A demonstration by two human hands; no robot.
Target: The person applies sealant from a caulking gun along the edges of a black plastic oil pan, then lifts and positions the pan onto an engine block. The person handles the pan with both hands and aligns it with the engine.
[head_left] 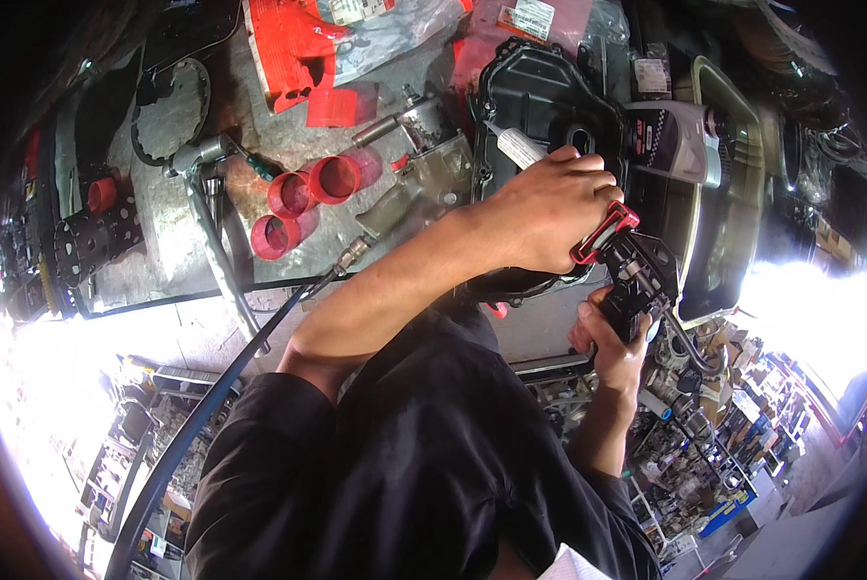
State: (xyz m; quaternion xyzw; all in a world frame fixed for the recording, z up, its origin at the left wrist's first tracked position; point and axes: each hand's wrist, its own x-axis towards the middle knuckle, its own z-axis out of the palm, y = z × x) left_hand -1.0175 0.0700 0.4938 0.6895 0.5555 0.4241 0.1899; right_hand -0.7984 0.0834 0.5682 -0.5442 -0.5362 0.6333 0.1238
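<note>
The left forearm crosses the middle of the view, bare from the elbow, rising rightward from the dark sleeve. The left hand [554,208] sits at its end, knuckles up, fingers curled shut around the red-and-black handle [607,232] of a black tool [641,275]. The right forearm comes up from the lower right, nearly vertical, and the right hand [612,333] is closed around the lower part of the same tool, thumb side toward the left.

The tool lies between the two hands, its long axis slanting from the red handle at upper left down toward the lower right; its far end is hard to make out against the clutter. It sits just in front of a black moulded cover [540,92] lying on the workbench [177,251], with a white tube [520,150] poking out beside the left hand's knuckles.

Further left on the bench are three red plastic cups [308,198], a metal wrench [216,242] and a dark hose [211,396] running down toward the lower left
</note>
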